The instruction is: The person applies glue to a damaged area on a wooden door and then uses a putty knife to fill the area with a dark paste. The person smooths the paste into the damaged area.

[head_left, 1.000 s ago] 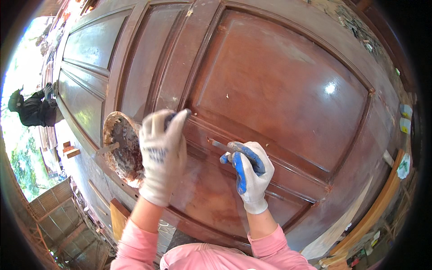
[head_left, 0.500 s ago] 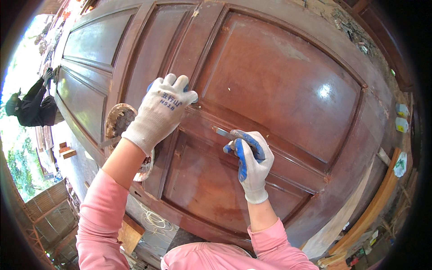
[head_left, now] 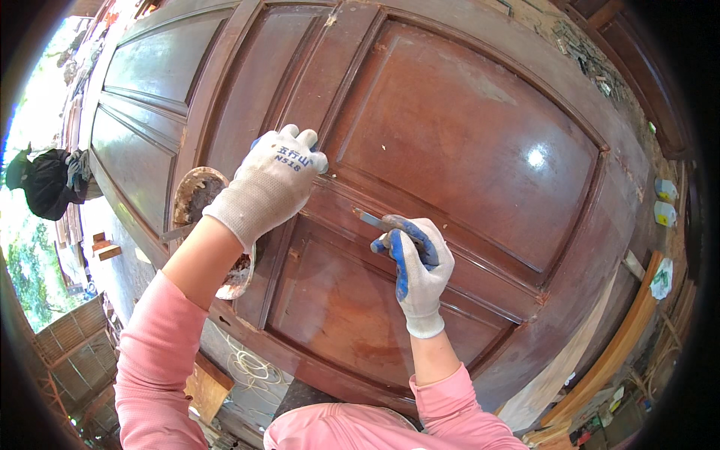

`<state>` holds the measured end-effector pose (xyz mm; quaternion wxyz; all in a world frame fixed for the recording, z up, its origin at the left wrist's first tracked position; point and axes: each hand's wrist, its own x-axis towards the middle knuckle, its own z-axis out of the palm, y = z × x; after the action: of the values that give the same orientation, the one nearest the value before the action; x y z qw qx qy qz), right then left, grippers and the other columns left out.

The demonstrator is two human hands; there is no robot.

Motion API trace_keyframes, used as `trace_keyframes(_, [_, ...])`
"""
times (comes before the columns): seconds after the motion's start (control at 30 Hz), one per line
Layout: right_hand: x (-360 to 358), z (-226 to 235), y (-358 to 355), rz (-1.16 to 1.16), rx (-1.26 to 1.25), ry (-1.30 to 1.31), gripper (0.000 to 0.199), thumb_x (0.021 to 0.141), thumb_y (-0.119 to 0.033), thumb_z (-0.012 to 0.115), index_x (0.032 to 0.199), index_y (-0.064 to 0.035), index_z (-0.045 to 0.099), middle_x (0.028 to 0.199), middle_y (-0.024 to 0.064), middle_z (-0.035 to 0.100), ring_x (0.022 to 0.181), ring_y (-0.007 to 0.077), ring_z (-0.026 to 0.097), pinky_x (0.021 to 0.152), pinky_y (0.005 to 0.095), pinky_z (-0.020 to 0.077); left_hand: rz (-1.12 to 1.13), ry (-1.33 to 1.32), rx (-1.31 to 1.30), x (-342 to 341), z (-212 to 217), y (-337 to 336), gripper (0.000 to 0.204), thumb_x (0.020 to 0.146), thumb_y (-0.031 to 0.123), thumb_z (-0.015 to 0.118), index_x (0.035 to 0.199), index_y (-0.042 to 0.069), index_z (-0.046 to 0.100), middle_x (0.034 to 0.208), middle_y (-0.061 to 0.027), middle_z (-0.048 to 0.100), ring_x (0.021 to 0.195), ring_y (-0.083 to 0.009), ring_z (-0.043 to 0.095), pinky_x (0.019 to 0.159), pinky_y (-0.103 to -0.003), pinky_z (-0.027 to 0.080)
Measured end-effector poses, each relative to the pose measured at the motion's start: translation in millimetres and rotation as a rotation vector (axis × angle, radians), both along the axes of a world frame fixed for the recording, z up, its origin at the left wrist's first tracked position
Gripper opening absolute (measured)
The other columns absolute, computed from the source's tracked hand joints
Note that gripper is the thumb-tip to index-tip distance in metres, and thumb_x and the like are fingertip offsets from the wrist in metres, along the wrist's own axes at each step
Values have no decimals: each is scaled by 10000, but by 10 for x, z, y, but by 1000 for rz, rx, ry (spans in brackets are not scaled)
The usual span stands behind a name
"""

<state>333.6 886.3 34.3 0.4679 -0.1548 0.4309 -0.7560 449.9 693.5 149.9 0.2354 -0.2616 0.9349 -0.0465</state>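
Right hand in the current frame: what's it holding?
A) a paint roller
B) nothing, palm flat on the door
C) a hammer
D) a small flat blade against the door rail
D. The right hand, in a white glove with blue coating, grips a small flat blade whose tip lies on the rail of the brown wooden door, while the left hand rests on the door.

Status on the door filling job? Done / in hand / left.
Done: hard to tell; the large upper panel looks glossy and even. In hand: the right hand holds a small putty knife against the moulding of the middle rail, while the left hand rests flat on the door. Left: the lower panel shows pale, scuffed patches, and the crusted filler board lies beside the left forearm.
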Motion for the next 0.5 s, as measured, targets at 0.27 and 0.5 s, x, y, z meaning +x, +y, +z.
trace_keyframes(0.27, [27, 13, -12, 4, 7, 57, 168, 1008, -10, 629, 1102, 94, 722, 997, 116, 680, 806, 186, 707, 722, 305, 594, 22, 187, 61, 209, -28, -32, 199, 898, 62, 638, 1072, 95, 729, 998, -129, 616, 979, -326, 628, 854, -434, 532])
trace_keyframes(0.5, [17, 0, -6, 15, 17, 134, 175, 1013, -33, 631, 1093, 95, 720, 962, 115, 667, 789, 198, 705, 715, 313, 601, 191, 313, 186, 303, 12, 5, 404, 922, 32, 594, 1315, 74, 678, 1013, -153, 604, 994, -371, 596, 901, -455, 494])
